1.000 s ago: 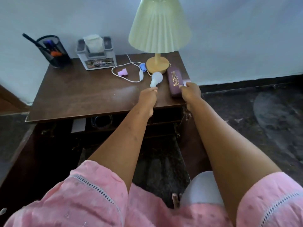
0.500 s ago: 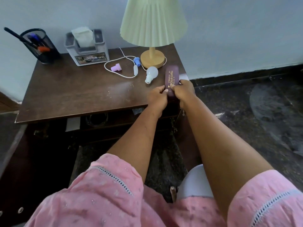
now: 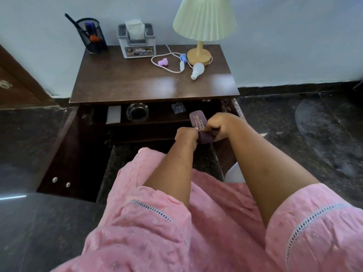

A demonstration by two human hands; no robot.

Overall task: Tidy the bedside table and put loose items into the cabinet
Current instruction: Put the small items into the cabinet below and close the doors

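Note:
A dark purple glasses case [image 3: 198, 122] with gold lettering is held in front of the open cabinet, below the tabletop edge. My left hand [image 3: 186, 135] grips its near left side and my right hand [image 3: 222, 125] grips its right side. On the dark wooden bedside table [image 3: 137, 83] lie a white light bulb [image 3: 197, 70], a white cable [image 3: 169, 61], a small pink plug [image 3: 162, 62] and a small blue piece [image 3: 183, 56]. The cabinet shelf [image 3: 157, 119] holds a glass ashtray [image 3: 137, 112] and a flat grey card [image 3: 113, 117].
A lamp [image 3: 202, 32] with a pleated shade stands at the table's back right. A tissue holder [image 3: 137, 42] and a mesh pen cup [image 3: 91, 36] stand along the back. The cabinet's left door [image 3: 64, 154] hangs open. Dark stone floor surrounds the table.
Both hands lifted the glasses case off the table's right front corner and brought it down in front of the open cabinet. The view has pulled back and tilted down.

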